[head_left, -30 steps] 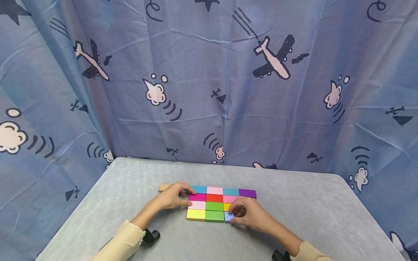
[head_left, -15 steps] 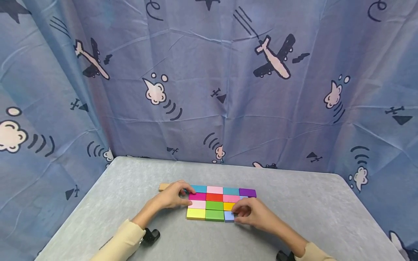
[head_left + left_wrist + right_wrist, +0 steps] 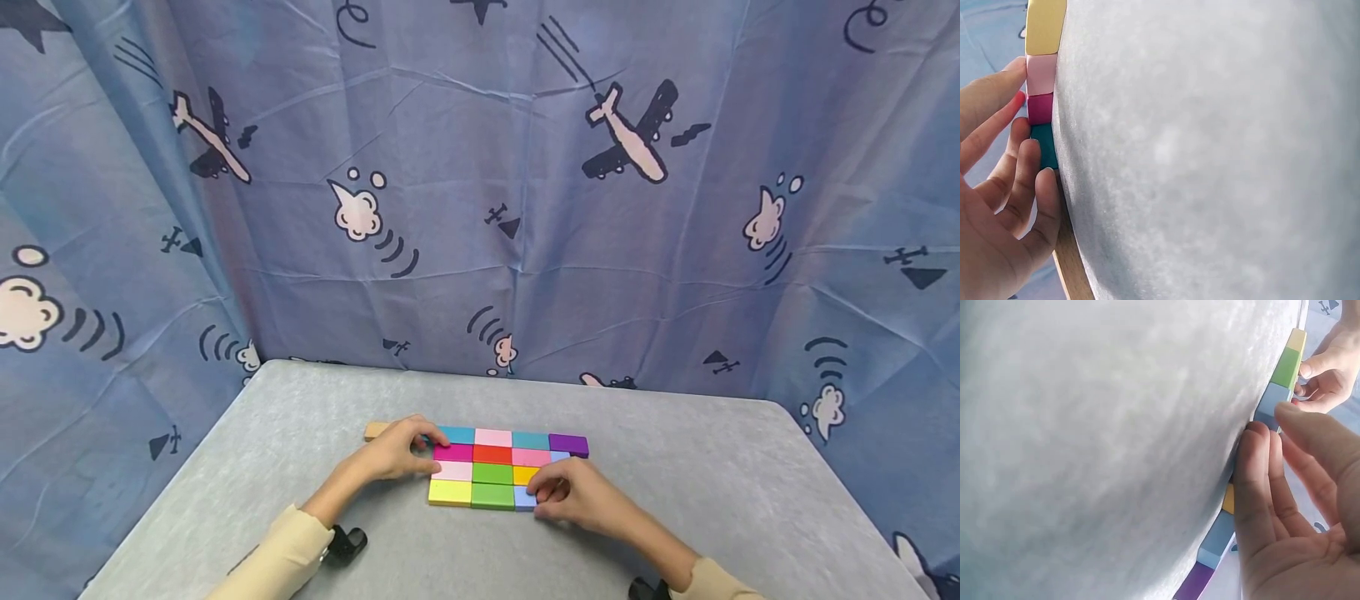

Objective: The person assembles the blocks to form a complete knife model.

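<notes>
Flat coloured blocks lie in several tight rows on the grey table. My left hand (image 3: 390,454) is at their left ends, fingers spread and lightly bent. Its thumb touches the pale pink block (image 3: 1040,76); other fingertips lie along the magenta block (image 3: 1040,109) and the teal block (image 3: 1045,147). At the front right corner, my right hand (image 3: 573,496) pinches the light blue block (image 3: 523,497) between thumb and curled fingers, covering its right part. Left of this block sit a green block (image 3: 492,496) and a yellow block (image 3: 450,492). Behind it is an orange-yellow block (image 3: 526,475).
The back row runs from a wooden block (image 3: 375,430) to a purple block (image 3: 568,445), which juts out at the right. A red block (image 3: 492,454) lies mid-pattern. A blue patterned curtain (image 3: 480,208) hangs behind the grey table (image 3: 675,467).
My right hand first drew slightly right, then came back left against the light blue block, which now sits flush with the green one. My left hand has stayed in place.
</notes>
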`<state>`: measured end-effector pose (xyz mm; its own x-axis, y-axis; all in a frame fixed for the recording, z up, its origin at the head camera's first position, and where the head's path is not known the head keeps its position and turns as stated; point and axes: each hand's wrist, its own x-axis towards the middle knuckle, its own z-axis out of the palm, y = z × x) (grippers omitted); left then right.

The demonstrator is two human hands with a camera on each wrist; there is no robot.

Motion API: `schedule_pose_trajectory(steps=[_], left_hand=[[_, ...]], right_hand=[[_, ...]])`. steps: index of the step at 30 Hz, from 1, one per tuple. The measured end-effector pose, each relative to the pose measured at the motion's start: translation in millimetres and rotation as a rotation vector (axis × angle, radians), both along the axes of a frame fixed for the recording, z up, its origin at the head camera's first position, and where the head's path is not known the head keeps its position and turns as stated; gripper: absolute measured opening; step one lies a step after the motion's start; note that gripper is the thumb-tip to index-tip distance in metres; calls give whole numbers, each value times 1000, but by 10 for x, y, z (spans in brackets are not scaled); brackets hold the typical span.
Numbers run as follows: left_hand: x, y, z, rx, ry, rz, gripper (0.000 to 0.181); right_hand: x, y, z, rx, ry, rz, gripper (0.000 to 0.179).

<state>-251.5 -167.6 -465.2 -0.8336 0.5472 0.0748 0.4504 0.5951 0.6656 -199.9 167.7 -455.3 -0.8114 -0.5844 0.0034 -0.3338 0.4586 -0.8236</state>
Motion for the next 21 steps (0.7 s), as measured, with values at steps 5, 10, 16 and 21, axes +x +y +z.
schedule_pose_trajectory(steps=[5,10,16,21], left_hand=[[4,-2,-8,13,-5,-4,29],[-10,7,-11,12,-13,-7,29],[13,-2,0,14,2,-5,29],[107,-38,12,52,97,0,32]], right_hand=[[12,-27,28,43,15,-20,17],[3,-23,40,59,19,-27,18],[-2,10,53,19,6,9,18],[-4,187,116,-14,28,22,16]])
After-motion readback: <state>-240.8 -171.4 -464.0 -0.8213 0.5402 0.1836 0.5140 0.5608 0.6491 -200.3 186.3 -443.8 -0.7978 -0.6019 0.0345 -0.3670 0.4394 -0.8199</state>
